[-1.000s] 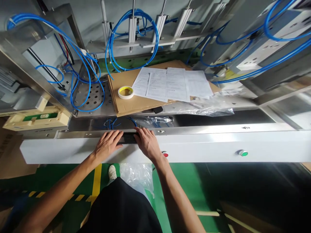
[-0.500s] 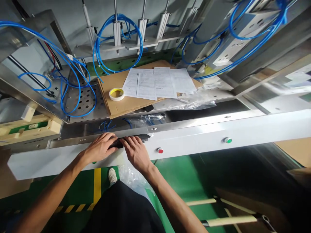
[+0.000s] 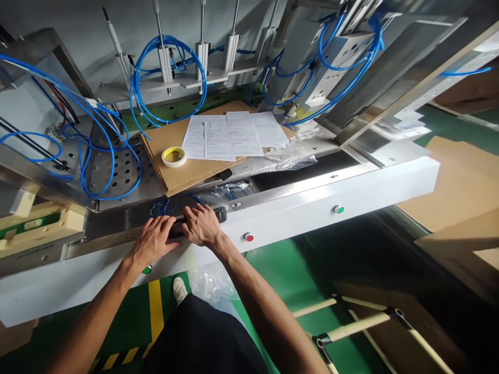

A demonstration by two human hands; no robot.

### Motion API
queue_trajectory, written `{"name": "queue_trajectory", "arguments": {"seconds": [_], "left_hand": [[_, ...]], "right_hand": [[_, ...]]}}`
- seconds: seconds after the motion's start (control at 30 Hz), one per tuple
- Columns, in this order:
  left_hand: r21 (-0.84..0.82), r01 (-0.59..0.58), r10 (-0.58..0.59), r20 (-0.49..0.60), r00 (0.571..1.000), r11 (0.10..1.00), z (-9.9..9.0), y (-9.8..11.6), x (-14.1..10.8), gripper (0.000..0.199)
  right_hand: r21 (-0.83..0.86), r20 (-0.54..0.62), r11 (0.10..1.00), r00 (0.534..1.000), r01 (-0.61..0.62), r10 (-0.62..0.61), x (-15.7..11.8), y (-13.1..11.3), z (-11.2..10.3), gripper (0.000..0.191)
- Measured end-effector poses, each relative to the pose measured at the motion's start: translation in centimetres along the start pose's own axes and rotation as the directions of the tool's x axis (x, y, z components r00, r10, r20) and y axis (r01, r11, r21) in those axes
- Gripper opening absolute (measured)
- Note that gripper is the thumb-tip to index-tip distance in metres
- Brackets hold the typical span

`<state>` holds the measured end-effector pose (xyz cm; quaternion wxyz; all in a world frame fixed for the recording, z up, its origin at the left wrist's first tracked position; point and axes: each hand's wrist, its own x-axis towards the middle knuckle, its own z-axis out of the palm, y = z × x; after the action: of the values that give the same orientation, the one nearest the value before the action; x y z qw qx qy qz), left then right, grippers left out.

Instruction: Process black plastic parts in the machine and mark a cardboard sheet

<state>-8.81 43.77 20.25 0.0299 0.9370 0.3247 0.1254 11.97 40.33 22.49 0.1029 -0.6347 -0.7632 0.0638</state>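
Along the near edge of the bench (image 3: pixel 292 215), both grips of the person I am watching are closed on one dark, narrow piece (image 3: pixel 176 229). The left grip (image 3: pixel 153 240) has its fingers over the left end, thumb low; the right grip (image 3: pixel 201 224) curls over the middle, and a dark end pokes out on its right. What the piece is I can't make out, as the fingers cover most of it. It lies at the white front's upper edge, slightly aslant. The step in hand, as I judge it, is two-handed handling of this piece; the next move seems to call for a steady hold at both ends, the right grip staying clear of the red button (image 3: pixel 249 237) nearby. Just beyond, clear plastic (image 3: pixel 224 192) lies in the trough. Farther off, a cardboard sheet (image 3: pixel 187 174) carries a tape roll (image 3: pixel 175 163) on the left and printed papers (image 3: pixel 234 137) on the right. At the far side hangs a coil of blue tubing (image 3: pixel 136 83).
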Motion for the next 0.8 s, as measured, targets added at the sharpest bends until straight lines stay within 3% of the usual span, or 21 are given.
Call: {"name": "queue_trajectory", "arguments": {"seconds": [0.2, 0.27, 0.33, 0.4, 0.47, 0.53, 0.6, 0.67, 0.73, 0.8], "left_hand": [[-0.059, -0.003, 0.007, 0.054, 0.999, 0.998, -0.2, 0.0, 0.3, 0.049], [-0.042, -0.029, 0.031, 0.038, 0.999, 0.999, -0.3, -0.1, 0.2, 0.053], [-0.019, -0.058, 0.059, 0.024, 0.998, 0.998, -0.3, -0.2, 0.0, 0.055], [-0.004, -0.094, 0.094, 0.008, 0.996, 0.996, -0.3, -0.4, -0.2, 0.052], [-0.009, -0.133, 0.132, -0.019, 0.991, 0.991, -0.5, -0.4, -0.4, 0.047], [-0.069, -0.145, 0.143, -0.044, 0.989, 0.987, -1.0, 0.1, -0.7, 0.040], [-0.239, -0.113, 0.116, -0.001, 0.993, 0.964, -1.9, 1.1, -1.0, 0.034], [-0.485, 0.001, 0.099, 0.181, 0.979, 0.874, -2.5, 2.6, -1.4, 0.035], [-0.676, 0.211, 0.122, 0.409, 0.904, 0.706, -2.5, 4.5, -1.9, 0.046], [-0.739, 0.441, 0.105, 0.562, 0.820, 0.510, -1.7, 6.6, -2.6, 0.055]], "right_hand": [[-0.006, -0.074, 1.000, 0.997, -0.022, 0.021, -0.3, 0.1, 0.4, 0.029], [0.027, -0.193, 0.999, 0.980, -0.042, 0.046, -1.7, 0.1, 0.9, 0.031], [0.153, -0.376, 0.985, 0.917, -0.079, 0.132, -3.9, -0.1, 1.8, 0.031], [0.358, -0.494, 0.926, 0.818, -0.118, 0.295, -6.7, -0.8, 3.1, 0.029], [0.512, -0.488, 0.843, 0.752, -0.165, 0.443, -9.5, -1.9, 4.5, 0.029], [0.583, -0.448, 0.784, 0.721, -0.211, 0.528, -11.7, -3.5, 5.7, 0.033], [0.719, -0.322, 0.656, 0.727, -0.229, 0.607, -13.0, -5.0, 6.4, 0.042], [0.889, -0.120, 0.404, 0.742, -0.215, 0.660, -13.7, -6.2, 6.4, 0.057], [0.973, 0.041, 0.138, 0.731, -0.184, 0.681, -14.3, -7.0, 5.8, 0.071], [0.987, 0.100, 0.018, 0.688, -0.163, 0.718, -15.3, -7.2, 5.0, 0.077]]}}
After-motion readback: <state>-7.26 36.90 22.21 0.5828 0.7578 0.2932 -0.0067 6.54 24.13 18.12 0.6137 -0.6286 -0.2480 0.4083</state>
